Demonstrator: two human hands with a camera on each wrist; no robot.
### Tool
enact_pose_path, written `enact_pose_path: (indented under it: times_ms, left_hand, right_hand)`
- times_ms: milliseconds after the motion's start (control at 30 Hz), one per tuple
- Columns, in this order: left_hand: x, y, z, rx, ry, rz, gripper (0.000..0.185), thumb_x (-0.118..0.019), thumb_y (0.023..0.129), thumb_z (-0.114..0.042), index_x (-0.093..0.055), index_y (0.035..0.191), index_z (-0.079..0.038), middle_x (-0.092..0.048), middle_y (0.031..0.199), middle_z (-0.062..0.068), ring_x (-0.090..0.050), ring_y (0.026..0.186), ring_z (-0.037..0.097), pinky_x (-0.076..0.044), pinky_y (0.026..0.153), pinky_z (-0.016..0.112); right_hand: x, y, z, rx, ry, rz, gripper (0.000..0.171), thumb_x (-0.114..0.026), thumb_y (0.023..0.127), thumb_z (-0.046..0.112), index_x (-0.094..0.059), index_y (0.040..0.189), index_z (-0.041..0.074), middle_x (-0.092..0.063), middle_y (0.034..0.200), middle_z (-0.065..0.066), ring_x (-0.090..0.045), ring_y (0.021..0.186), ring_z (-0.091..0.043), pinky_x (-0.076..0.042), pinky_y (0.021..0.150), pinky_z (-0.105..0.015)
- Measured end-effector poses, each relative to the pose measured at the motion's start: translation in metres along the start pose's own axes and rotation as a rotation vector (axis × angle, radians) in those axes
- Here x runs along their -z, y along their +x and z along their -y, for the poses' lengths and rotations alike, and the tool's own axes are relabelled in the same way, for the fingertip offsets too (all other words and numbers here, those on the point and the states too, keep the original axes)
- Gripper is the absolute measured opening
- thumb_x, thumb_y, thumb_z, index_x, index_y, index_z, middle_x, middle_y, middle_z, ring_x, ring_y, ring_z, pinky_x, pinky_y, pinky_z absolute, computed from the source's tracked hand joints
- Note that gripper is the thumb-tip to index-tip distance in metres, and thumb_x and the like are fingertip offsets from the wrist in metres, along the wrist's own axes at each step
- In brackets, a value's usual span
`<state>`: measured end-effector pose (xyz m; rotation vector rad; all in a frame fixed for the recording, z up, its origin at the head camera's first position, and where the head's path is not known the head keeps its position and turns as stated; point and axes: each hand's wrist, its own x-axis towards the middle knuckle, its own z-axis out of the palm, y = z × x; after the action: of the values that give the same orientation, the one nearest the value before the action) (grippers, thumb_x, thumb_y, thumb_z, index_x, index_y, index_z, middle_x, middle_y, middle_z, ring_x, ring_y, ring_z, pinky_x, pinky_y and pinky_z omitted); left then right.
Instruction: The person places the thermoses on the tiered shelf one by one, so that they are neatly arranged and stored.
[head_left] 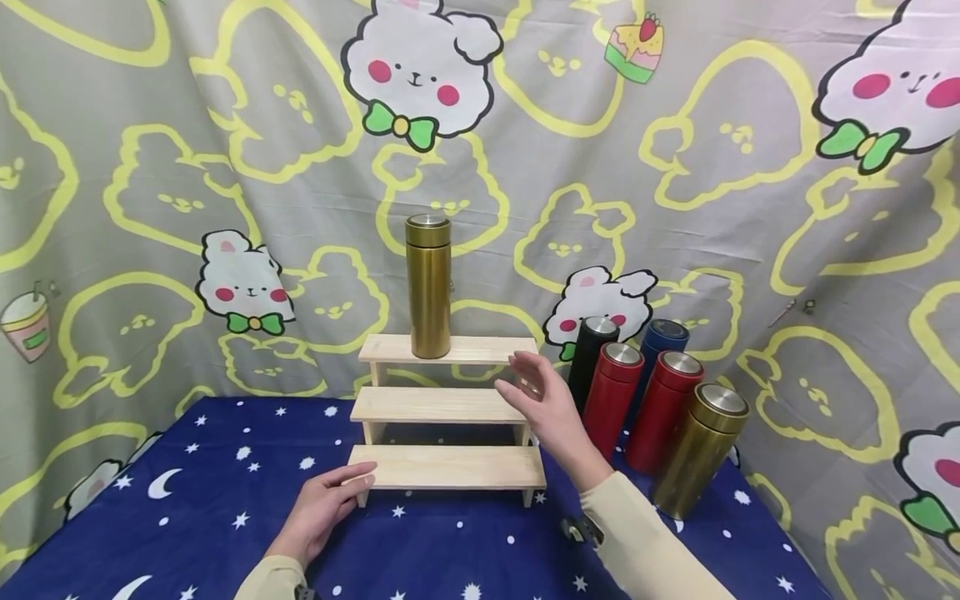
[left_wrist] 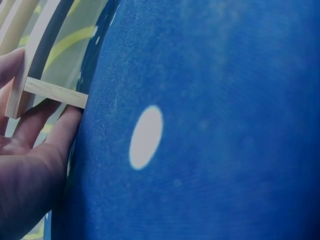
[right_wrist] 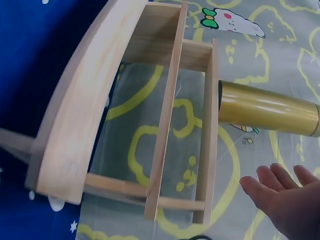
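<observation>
Bracing the three-tier pale wooden step shelf [head_left: 448, 406] with your left hand [head_left: 324, 508], you've got straight fingers laid against the left end of its bottom step, thumb along the front edge, nothing pinched. Your right hand [head_left: 542, 404] hangs in the air just right of the middle step, fingers spread and relaxed, holding nothing. The tall gold metal flask with the silver lid [head_left: 428, 287] stands upright on the top step, a little left of centre, with your right hand below it and apart from it.

From what shows, the work in hand looks like stocking this shelf, so keep that left hand pressing flat; the shelf looks light and may slide on the dark blue star-and-moon tablecloth [head_left: 225, 500]. Move the right hand wide of the gold flask, since a tall narrow thing on a shallow step would likely tip at a brush.

Off to your right, five more flasks stand close together on the cloth: a black flask [head_left: 591, 358], a navy flask [head_left: 660, 346], two red flasks [head_left: 611, 398] [head_left: 663, 410] and a second gold flask [head_left: 699, 450] nearest you. They touch or nearly touch, so lifting one cleanly could jostle its neighbours. Behind everything hangs a grey cartoon-bunny curtain [head_left: 150, 167].
</observation>
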<state>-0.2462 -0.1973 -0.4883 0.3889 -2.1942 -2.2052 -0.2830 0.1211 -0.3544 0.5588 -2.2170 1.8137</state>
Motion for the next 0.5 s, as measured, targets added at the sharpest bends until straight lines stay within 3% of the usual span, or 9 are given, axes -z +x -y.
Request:
enact_pose_path:
  times_ms: [333, 500]
  left_hand:
    - [0.001, 0.001, 0.002, 0.001, -0.001, 0.006, 0.038, -0.079, 0.085, -0.014, -0.07, 0.118, 0.003, -0.052, 0.136, 0.026, -0.061, 0.105, 0.019, -0.05, 0.092, 0.039]
    - [0.0, 0.002, 0.002, 0.006, 0.003, 0.002, 0.037, -0.079, 0.085, -0.014, -0.071, 0.117, 0.002, -0.051, 0.136, 0.026, -0.061, 0.105, 0.02, -0.05, 0.091, 0.039]
  right_hand:
    - [0.035, -0.04, 0.001, -0.058, -0.037, -0.033, 0.056, -0.071, 0.093, 0.025, -0.048, 0.14, 0.006, -0.052, 0.138, -0.011, -0.046, 0.13, -0.027, -0.036, 0.106, -0.049]
    - [0.052, -0.06, -0.001, -0.085, -0.081, -0.072, 0.055, -0.073, 0.091, 0.026, -0.05, 0.138, 0.008, -0.053, 0.137, -0.01, -0.048, 0.129, -0.026, -0.038, 0.105, -0.041]
